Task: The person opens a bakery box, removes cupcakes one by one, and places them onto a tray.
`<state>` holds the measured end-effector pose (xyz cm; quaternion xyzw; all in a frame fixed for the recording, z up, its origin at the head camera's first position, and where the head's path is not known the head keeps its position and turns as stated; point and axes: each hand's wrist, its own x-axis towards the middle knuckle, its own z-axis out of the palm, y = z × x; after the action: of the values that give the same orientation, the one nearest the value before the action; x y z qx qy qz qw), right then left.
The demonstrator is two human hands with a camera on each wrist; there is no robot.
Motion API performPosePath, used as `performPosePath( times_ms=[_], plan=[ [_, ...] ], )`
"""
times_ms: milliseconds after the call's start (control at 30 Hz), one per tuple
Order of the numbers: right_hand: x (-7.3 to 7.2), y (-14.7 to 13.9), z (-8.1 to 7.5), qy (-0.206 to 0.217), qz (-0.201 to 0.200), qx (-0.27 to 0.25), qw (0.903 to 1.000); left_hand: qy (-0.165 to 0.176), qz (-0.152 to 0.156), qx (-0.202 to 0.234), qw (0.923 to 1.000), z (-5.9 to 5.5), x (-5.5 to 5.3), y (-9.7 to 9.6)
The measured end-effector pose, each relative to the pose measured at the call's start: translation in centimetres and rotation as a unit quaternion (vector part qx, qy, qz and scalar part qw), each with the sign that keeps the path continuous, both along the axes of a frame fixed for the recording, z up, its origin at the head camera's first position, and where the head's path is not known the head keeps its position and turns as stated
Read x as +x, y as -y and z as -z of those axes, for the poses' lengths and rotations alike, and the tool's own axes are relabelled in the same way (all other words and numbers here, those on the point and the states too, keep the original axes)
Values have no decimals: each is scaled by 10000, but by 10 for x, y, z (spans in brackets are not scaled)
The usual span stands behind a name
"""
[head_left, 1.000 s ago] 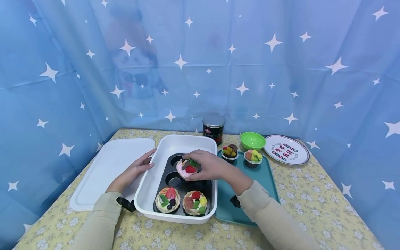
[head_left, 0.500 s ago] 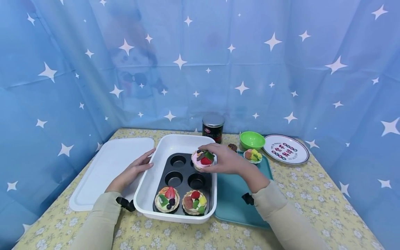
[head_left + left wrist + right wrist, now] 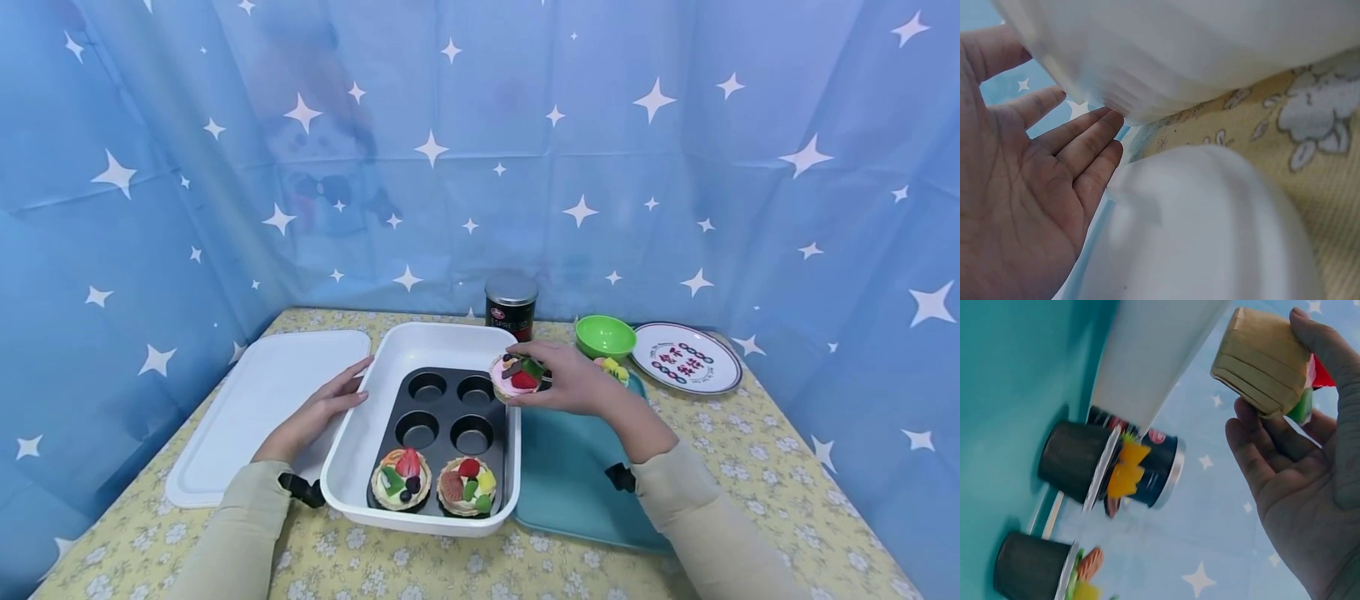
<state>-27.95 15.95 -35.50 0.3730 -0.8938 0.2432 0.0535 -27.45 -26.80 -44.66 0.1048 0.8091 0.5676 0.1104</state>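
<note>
A pink-cream fruit tart (image 3: 514, 379) is pinched at its sides between the thumb and fingers of the right hand (image 3: 576, 383) and is held raised over the near side rim of the white deep pan (image 3: 420, 340); the side grip is judged to spare the topping. The left hand (image 3: 318, 414) is laid with fingers extended along the pan's outer wall, presumably to steady it; whether firm pressure is applied cannot be told. Left of that hand, a white lid (image 3: 262, 408) is laid flat. Between the hands, a black six-cup muffin tin (image 3: 445, 411) is contained in the pan, with a strawberry tart (image 3: 401, 481) and a raspberry tart (image 3: 467, 487) seated upright in the two cups nearest the body. Below the right hand, a fruit-topped cupcake (image 3: 1075, 459) and a second cupcake (image 3: 1032, 565) are borne upright in black cups by the teal tray (image 3: 577, 475). Beyond that hand, an espresso tin (image 3: 512, 315), a green bowl (image 3: 606, 337) and a printed plate (image 3: 686, 358) are noted.
</note>
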Motion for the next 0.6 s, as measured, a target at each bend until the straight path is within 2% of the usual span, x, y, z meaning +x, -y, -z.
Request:
performPosePath(
  times_ms=[200, 400, 600],
  plan=[
    [1, -20, 2, 17, 380, -98, 9992, -100, 77, 8, 9999, 1, -2, 1],
    [-5, -44, 9, 96, 599, -17, 9982, -153, 223, 223, 9994, 2, -4, 1],
    [-13, -58, 17, 541, 557, 292, 9966, -152, 241, 237, 9993, 3, -4, 2]
  ],
)
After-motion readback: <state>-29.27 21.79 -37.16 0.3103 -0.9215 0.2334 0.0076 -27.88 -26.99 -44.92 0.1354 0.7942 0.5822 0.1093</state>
